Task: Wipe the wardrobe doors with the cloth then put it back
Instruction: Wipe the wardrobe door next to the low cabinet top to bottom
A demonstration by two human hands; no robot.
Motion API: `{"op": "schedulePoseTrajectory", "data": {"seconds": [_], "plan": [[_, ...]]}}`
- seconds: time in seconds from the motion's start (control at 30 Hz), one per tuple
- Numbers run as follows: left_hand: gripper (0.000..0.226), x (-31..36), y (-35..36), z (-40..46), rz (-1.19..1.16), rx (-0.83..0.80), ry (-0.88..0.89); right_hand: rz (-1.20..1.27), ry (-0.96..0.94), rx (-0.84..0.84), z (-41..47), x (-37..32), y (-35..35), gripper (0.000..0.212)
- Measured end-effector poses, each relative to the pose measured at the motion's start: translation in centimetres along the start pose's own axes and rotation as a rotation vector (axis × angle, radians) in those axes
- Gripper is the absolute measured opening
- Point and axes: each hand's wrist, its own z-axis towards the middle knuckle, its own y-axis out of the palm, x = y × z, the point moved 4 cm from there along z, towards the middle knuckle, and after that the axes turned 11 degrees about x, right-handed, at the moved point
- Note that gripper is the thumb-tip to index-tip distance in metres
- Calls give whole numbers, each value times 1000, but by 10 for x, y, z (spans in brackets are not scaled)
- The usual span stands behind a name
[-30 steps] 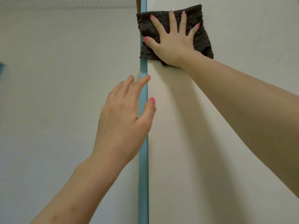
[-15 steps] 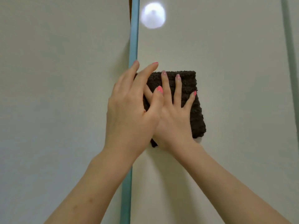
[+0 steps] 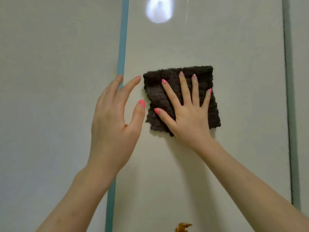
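A dark brown folded cloth [image 3: 157,99] lies flat against the pale wardrobe door [image 3: 234,81]. My right hand [image 3: 189,114] presses on it with fingers spread, palm covering the cloth's lower right part. My left hand [image 3: 115,121] hovers just left of the cloth, fingers apart and holding nothing, with its fingertips over the teal strip [image 3: 122,39] at the door's edge. Another pale door panel [image 3: 50,81] fills the left side.
A bright round light reflection [image 3: 158,10] shines on the door above the cloth. A dark vertical seam [image 3: 287,97] marks the door's right edge. A small orange-brown object [image 3: 182,227] peeks in at the bottom edge.
My right hand has slid the cloth down from the door's top and then to the right. My left hand, which overlapped the right hand half a second ago, now sits apart on its left.
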Motion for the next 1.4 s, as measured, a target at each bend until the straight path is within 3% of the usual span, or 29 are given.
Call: {"op": "schedulePoseTrajectory", "data": {"seconds": [0.17,0.37,0.6,0.73,0.87,1.03,1.13,1.23,1.4], "plan": [[47,12,20,-19,40,-46,-24,-66,-43,-33,-8,64,-10,60],[46,28,33,-27,57,-52,-43,-34,304,-73,80,178,-16,58],[49,53,58,-45,97,-35,-61,-45,141,16,9,170,-19,60],[47,72,73,-63,96,-52,-88,-47,54,-33,-76,173,-32,61],[47,78,72,-75,115,-68,-98,-81,-30,-79,-67,201,-42,72],[47,85,66,-78,151,-53,-97,-138,59,-23,11,240,-34,68],[47,89,62,-83,154,-41,-95,-50,131,-3,24,244,-29,66],[47,89,63,-88,175,-45,-95,58,145,11,-2,234,-29,64],[48,84,73,-94,207,-45,-130,19,152,-11,-117,205,-40,63]]}}
